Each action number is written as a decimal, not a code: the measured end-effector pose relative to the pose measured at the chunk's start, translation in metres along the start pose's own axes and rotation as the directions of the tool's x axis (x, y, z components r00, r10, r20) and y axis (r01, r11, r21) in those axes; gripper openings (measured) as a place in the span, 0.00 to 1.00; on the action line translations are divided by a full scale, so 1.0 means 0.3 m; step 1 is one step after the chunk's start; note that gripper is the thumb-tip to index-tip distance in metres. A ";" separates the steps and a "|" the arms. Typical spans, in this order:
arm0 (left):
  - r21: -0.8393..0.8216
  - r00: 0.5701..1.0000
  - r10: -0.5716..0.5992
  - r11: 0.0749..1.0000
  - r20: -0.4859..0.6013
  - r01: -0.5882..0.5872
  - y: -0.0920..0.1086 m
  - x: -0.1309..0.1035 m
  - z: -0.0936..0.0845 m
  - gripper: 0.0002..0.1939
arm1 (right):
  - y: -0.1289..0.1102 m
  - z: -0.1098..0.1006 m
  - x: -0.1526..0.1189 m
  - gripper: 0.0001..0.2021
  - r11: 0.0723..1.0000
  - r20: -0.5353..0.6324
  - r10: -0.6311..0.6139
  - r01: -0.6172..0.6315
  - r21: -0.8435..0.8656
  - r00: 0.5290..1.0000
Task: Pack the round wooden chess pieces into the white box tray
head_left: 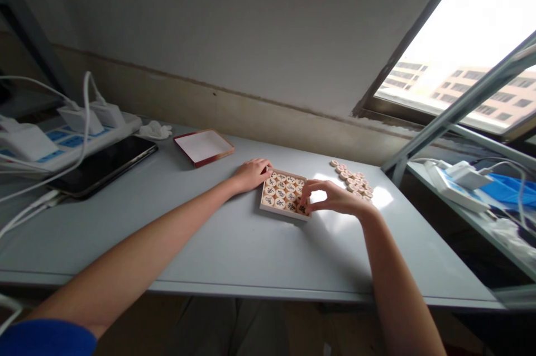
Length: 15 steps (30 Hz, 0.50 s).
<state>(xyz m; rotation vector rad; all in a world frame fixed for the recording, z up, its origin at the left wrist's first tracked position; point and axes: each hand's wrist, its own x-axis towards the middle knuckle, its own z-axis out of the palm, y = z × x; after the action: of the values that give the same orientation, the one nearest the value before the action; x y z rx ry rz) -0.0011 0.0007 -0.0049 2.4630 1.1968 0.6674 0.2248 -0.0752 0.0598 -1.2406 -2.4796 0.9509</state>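
Note:
A shallow box [283,212] on the grey desk holds rows of round wooden pieces [281,193] marked with dark characters. My left hand [250,174] rests at the box's back left corner, its fingertips on the edge. Over the right side of the box, my right hand [329,196] has thumb and fingers curved down onto a piece at the front right corner. The fingertips partly cover the pieces there. To the right of the box lies a loose cluster of round pieces [355,182] on the desk.
An open box lid [204,148] lies at the back left. Farther left are a black phone [104,166], crumpled tissue [154,130] and a power strip [75,141] with white chargers and cables. A metal frame [452,113] and a lower shelf with another power strip stand right.

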 end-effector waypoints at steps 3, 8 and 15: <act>0.005 1.000 0.003 1.000 0.001 -0.003 0.002 0.000 -0.002 0.13 | 0.016 0.000 -0.001 0.13 0.999 -0.030 0.015 -0.016 -0.034 0.999; 0.010 1.000 0.003 1.000 0.004 -0.003 0.002 -0.001 -0.002 0.12 | 0.032 0.001 0.000 0.12 0.996 -0.073 0.014 -0.020 -0.087 0.997; 0.011 1.000 0.001 1.000 0.000 -0.001 -0.001 0.001 0.000 0.13 | 0.045 0.018 0.017 0.11 0.992 -0.067 0.012 -0.020 -0.124 0.998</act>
<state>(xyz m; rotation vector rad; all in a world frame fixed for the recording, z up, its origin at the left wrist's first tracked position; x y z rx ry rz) -0.0012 0.0010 -0.0052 2.4732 1.2020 0.6629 0.2278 -0.0679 0.0467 -1.3093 -2.5147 0.7559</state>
